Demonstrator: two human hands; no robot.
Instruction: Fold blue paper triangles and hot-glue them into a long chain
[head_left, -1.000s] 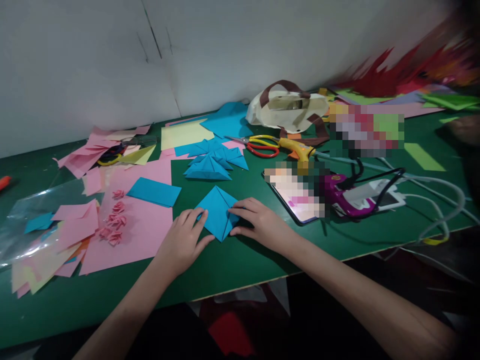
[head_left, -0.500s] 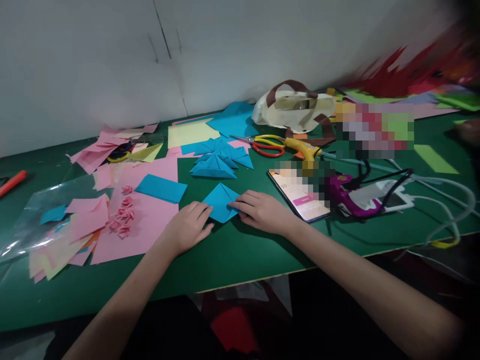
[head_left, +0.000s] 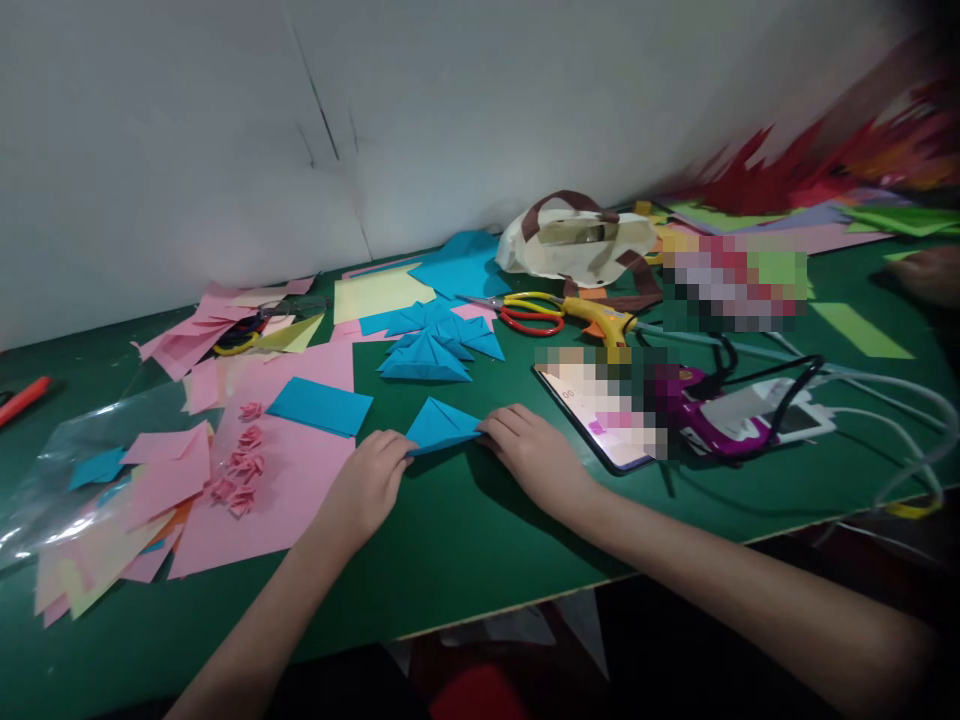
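A blue folded paper, now triangular with its point away from me, is held at both lower corners. My left hand pinches its left corner, fingers closed. At the right corner, my right hand grips the paper between thumb and fingers. Just beyond lie several folded blue paper pieces, partly stacked. A blue paper rectangle rests to the left on a large pink sheet, beside several small pink paper roses.
A phone lies right of my right hand, near a purple power strip with cables. Behind are scissors, a yellow glue gun and a cream bag. Another person's hand shows at the far right.
The blue paper has gone from a diamond lying flat to a triangle, its near part folded up. Both hands now pinch its corners. The view has tilted slightly.
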